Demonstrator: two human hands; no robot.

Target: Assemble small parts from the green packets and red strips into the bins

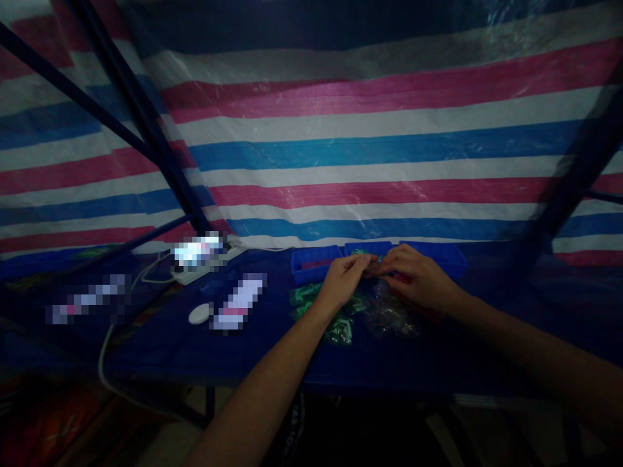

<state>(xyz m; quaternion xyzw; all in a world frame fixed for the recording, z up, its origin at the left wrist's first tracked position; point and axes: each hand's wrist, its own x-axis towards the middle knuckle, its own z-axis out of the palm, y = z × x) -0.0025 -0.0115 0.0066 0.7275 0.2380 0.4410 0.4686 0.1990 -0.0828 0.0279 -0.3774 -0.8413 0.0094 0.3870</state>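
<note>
My left hand (346, 277) and my right hand (413, 272) meet above the blue table (272, 363), fingers pinched together. Between their fingertips is a small, thin brownish piece (374, 267), too dark and blurred to name. Under my right hand lies a heap of clear plastic bags (392, 314). Green-printed plastic packets (339, 329) are spread below and beside my left wrist. Just behind the hands stand a left blue bin (316, 258), a middle blue bin (368, 248) and a right blue bin (450, 259). Something red, partly hidden, shows beneath my right hand.
A white power strip (204, 267) with cables lies at the back left, a blurred-out bright screen (197, 250) over it. Nearer are a white round object (199, 314) and a blurred-out flat object (240, 302). Blue metal posts (180, 188) and a striped tarp (365, 149) enclose the table.
</note>
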